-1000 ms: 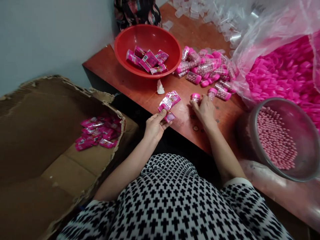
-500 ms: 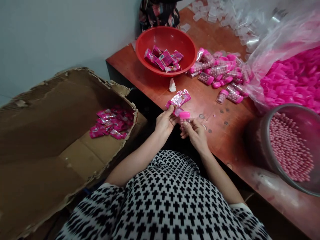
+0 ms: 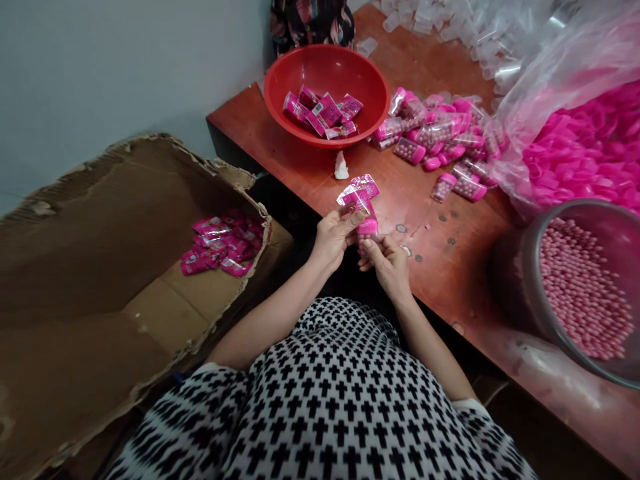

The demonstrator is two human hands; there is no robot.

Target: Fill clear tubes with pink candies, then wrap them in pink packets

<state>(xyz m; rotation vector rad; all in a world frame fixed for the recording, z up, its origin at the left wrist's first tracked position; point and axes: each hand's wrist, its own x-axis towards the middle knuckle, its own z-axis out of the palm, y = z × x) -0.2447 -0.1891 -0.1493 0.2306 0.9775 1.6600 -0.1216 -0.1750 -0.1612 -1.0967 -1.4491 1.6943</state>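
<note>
My left hand [image 3: 331, 239] is closed on a shiny pink printed wrapper sleeve [image 3: 358, 201], thumb on top. In my right hand [image 3: 391, 265] is a small clear bottle [image 3: 368, 227] with a pink cap, held cap up; the fingers hide most of its body. Bottle cap and sleeve's lower end meet between the hands, but whether the cap is inside the sleeve I cannot tell. Just beyond, another pink sleeve [image 3: 369, 182] lies on the table near its front edge.
A red bowl [image 3: 373, 120] with several sleeves stands behind. Pink-capped bottles [image 3: 440, 133] are heaped right of it. A plastic bag of pink caps [image 3: 585, 153] and a tub of pink beads [image 3: 585, 287] are at right. A cardboard box [image 3: 165, 307] with wrapped packets stands left.
My left hand has raised the sleeve and turned it upright, bringing its lower end to the bottle's cap. The right hand keeps hold of the bottle. The whole view has shifted slightly.
</note>
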